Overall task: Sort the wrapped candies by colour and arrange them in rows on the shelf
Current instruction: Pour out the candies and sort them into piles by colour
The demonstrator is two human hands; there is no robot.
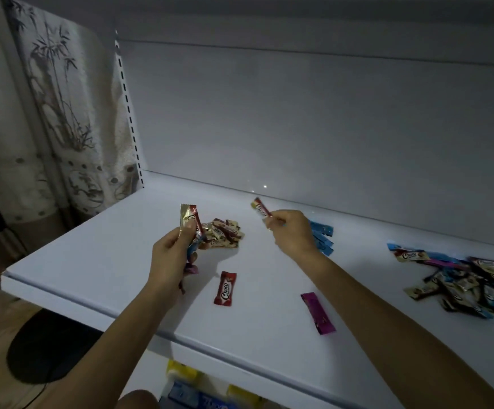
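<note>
Smooth, glossy white shelf [92, 261] with a rounded front lip. Landmark is the red candy [225, 288]: flat foil, crimped ends, "Choco" print, lying alone on the shelf.

- Nearer than the red candy, under the shelf edge: yellow and blue packs [186, 388], too blurred to read.
- Right of the red candy, slightly nearer: long flat magenta candy [318, 313], shiny, lying at an angle.
- Far right of the red candy: loose mixed heap [470, 287] of crinkly wrappers in blue, magenta, gold and dark colours.
- Just left of the red candy, raised off the shelf: left hand [172, 258], fingers curled round a bunch of candies [189, 219]. The gold-and-red top wrapper sticks up past the thumb; blue and pink ends poke out below.
- Behind the red candy: gold pile [223, 234], small glossy wrappers jumbled together.
- Behind and right of the red candy: right hand [291, 231], raised, fingertips pinching one end of a red-and-gold candy [261, 208] that points up-left from the hand.
- Blue candies [324, 236] lie just beyond that hand, partly hidden by it.
- Farthest back: plain grey back panel [299, 113].
- Far left of the red candy: bamboo-print curtain [63, 113].
</note>
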